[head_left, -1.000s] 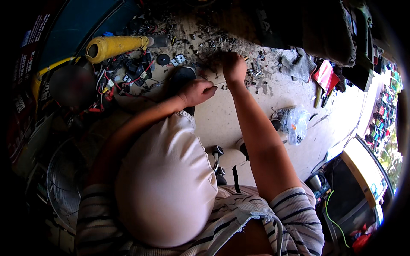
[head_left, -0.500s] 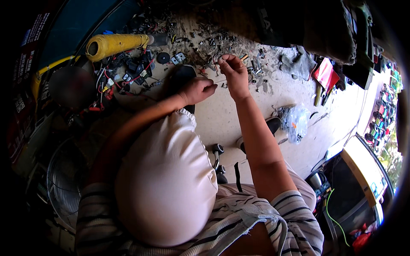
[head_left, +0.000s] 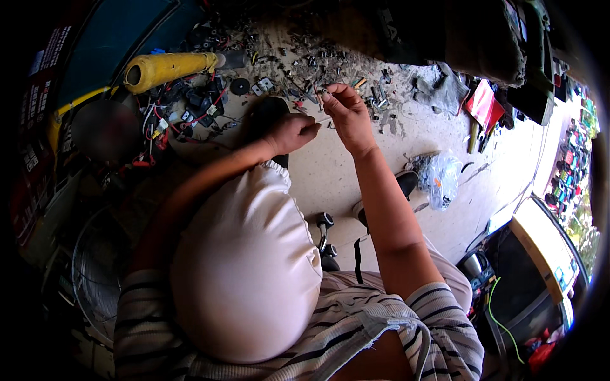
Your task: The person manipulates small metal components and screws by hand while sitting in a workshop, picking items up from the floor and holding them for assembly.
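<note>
My right hand [head_left: 349,120] is raised over the littered floor, its thumb and forefinger pinched on a small metal part [head_left: 325,94]. The part is too small to name. Lower and to the left, my left hand [head_left: 291,134] is closed with its fingers curled; what it holds, if anything, is hidden. A thin pale line shows between the two hands, but I cannot tell what it is. Beyond my fingertips lie several small loose metal pieces [head_left: 330,63]. A large rounded cream cloth shape [head_left: 248,267] with a gathered edge sits below my left forearm.
A yellow-wrapped tube [head_left: 168,71] lies at the far left, above tangled wires and black parts [head_left: 197,105]. A grey cloth [head_left: 440,89], a red packet [head_left: 484,105] and a clear plastic bag [head_left: 440,181] lie to the right. A wire fan guard [head_left: 95,273] stands at lower left.
The view has shifted slightly. My right hand has turned a little, showing the small metal part more plainly in its pinch. My left hand stays almost where it was.
</note>
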Motion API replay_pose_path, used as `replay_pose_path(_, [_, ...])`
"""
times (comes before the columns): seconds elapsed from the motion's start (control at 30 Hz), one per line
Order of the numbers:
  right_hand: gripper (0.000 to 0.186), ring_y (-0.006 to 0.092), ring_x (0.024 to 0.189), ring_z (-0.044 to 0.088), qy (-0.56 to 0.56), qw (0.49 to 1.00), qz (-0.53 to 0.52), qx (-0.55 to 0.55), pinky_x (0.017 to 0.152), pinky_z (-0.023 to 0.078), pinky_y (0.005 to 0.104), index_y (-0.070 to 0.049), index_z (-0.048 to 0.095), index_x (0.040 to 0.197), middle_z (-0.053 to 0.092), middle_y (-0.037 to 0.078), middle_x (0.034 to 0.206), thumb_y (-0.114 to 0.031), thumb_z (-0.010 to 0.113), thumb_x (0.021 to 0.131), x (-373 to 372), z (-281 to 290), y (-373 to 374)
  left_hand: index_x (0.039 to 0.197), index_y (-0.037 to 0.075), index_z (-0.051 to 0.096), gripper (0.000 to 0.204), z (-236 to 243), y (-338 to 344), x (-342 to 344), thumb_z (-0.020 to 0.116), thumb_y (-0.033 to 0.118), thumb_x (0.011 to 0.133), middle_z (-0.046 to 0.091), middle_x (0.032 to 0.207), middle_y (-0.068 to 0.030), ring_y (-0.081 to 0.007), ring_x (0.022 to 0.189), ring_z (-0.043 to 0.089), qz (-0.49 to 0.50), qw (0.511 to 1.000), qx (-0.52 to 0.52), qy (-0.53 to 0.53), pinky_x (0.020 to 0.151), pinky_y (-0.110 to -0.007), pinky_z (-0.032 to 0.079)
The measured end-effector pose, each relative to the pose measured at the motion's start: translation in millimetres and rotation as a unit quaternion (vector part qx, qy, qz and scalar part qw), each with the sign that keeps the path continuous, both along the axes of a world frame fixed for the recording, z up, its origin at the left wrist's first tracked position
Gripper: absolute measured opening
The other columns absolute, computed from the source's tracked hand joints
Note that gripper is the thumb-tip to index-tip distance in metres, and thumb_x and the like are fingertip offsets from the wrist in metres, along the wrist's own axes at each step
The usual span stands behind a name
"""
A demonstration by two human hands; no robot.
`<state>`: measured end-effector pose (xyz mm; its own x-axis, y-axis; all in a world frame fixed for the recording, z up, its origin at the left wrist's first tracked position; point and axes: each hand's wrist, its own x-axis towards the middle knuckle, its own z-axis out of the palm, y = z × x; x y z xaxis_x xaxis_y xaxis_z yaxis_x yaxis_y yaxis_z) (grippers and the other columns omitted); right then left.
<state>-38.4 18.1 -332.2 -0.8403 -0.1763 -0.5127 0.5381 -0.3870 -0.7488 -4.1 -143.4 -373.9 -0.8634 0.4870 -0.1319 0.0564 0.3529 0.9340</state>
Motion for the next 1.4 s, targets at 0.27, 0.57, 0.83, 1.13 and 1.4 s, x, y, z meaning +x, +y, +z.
replay_pose_path(0.27, [0.010, 0.0083, 0.072, 0.049, -0.038, 0.994, -0.040, -0.090, 0.068, 0.041, 0.0218, -0.007, 0.057, 0.096, 0.056, -0.002, 0.082, -0.004, 0.060, 0.086, 4.1, -6.8, 4.0, 0.071, 0.002, 0.054, 0.023, -3.8, -0.2, 1.1, 0.058, 0.020, 0.084, 0.056, 0.067, -0.0166, -0.0361, 0.063, 0.055, 0.015, 1.000, 0.008, -0.014, 0.056, -0.041, 0.043])
replay_pose_path(0.57, [0.010, 0.0108, 0.076, 0.050, -0.075, 0.970, -0.042, -0.226, 0.073, 0.042, 0.0245, -0.007, 0.058, 0.097, 0.058, 0.000, 0.087, -0.004, 0.056, 0.088, 9.1, -3.2, 4.8, 0.080, 0.002, 0.057, 0.017, -11.9, -0.6, 0.8, 0.053, 0.015, 0.089, 0.054, 0.060, -0.0095, -0.0168, 0.053, 0.052, 0.054, 0.997, 0.030, -0.049, 0.052, -0.031, 0.042])
replay_pose_path(0.83, [0.010, 0.0112, 0.077, 0.052, -0.081, 0.959, -0.014, -0.271, 0.074, 0.042, 0.0250, -0.006, 0.058, 0.097, 0.059, 0.000, 0.087, -0.005, 0.057, 0.087, 6.6, 1.5, 2.3, 0.076, 0.003, 0.056, 0.024, -18.7, -1.0, 1.6, 0.049, 0.020, 0.092, 0.051, 0.058, -0.0038, -0.0133, 0.054, 0.051, 0.076, 0.989, 0.066, -0.106, 0.053, -0.029, 0.041])
replay_pose_path(1.13, [0.010, 0.0087, 0.082, 0.054, 0.006, 0.989, 0.149, 0.021, 0.075, 0.044, 0.0235, -0.004, 0.058, 0.096, 0.059, 0.000, 0.092, -0.004, 0.060, 0.086, 11.2, 7.7, 0.6, 0.074, 0.007, 0.059, 0.052, -1.5, -8.0, -17.1, 0.033, 0.047, 0.096, 0.051, 0.056, 0.0020, -0.0059, 0.046, 0.044, 0.181, 0.898, 0.173, -0.361, 0.043, -0.021, 0.034])
replay_pose_path(1.4, [0.011, 0.0101, 0.087, 0.058, 0.074, 0.978, 0.172, 0.097, 0.081, 0.046, 0.0242, 0.001, 0.058, 0.098, 0.062, 0.004, 0.092, -0.003, 0.058, 0.087, 9.5, -10.4, -5.7, 0.075, 0.006, 0.057, 0.042, -15.1, -10.8, -12.9, 0.045, 0.042, 0.094, 0.051, 0.058, 0.0015, -0.0060, 0.046, 0.045, 0.172, 0.885, 0.200, -0.384, 0.042, -0.021, 0.035])
